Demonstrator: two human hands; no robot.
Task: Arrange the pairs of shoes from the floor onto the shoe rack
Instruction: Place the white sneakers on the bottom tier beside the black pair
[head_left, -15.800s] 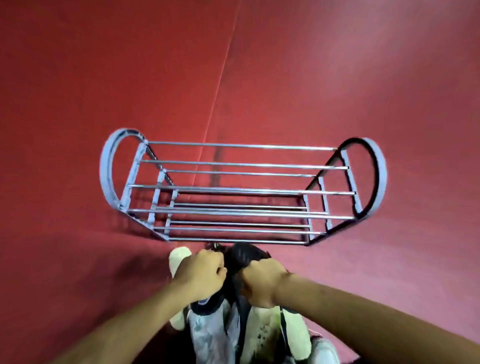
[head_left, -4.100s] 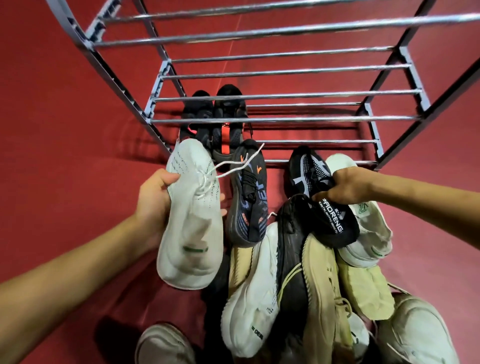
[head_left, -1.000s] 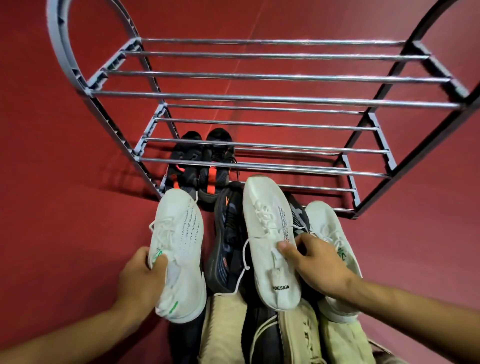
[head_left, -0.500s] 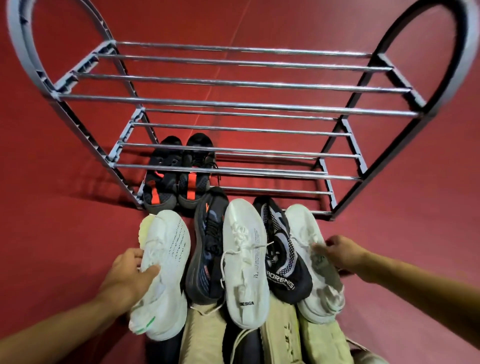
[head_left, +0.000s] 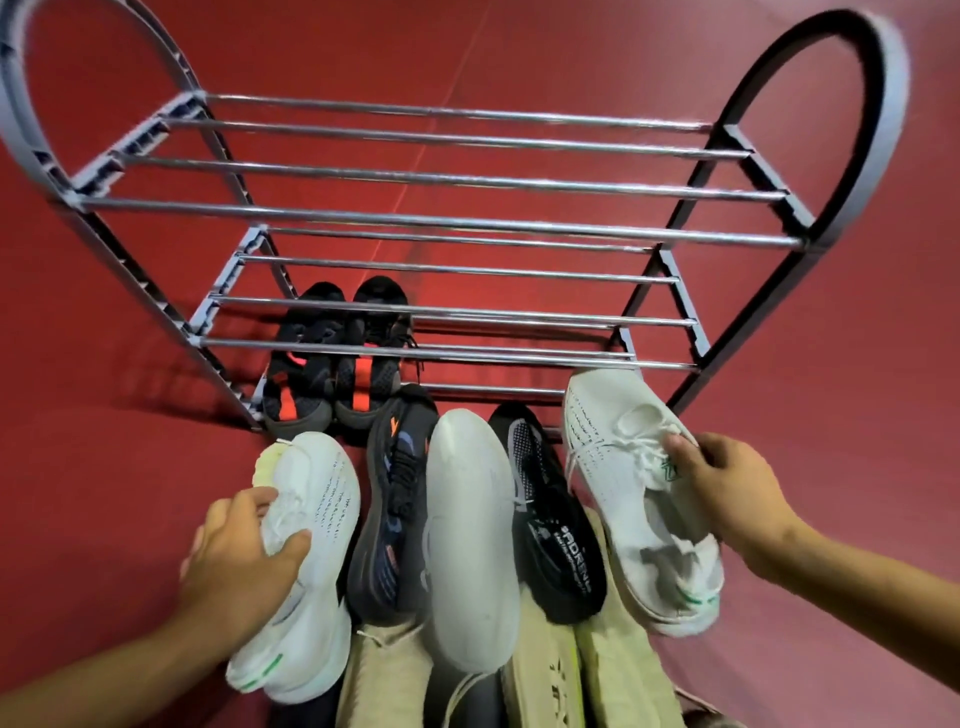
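A grey metal shoe rack (head_left: 426, 221) stands on the red floor, with a black pair with orange straps (head_left: 332, 358) at the left of its bottom tier. My left hand (head_left: 236, 561) grips a white knit sneaker with green marks (head_left: 306, 525) at the left of the pile. My right hand (head_left: 727, 493) holds its matching white sneaker (head_left: 618, 467), lifted by the tongue, toe toward the rack's right side. Between them lie a dark sneaker with orange accents (head_left: 395, 499), a white sneaker sole up (head_left: 467, 535) and a black-and-white knit sneaker (head_left: 550, 514).
Several beige shoes (head_left: 613, 670) lie under and behind the front row near the bottom edge. The rack's top tier (head_left: 441, 140) and middle tier (head_left: 452, 306) bars hold nothing. Red floor (head_left: 104, 467) spreads on both sides.
My right hand has closed on the right white sneaker and raised it toward the rack. The middle white sneaker now lies sole up. My left hand keeps its sneaker.
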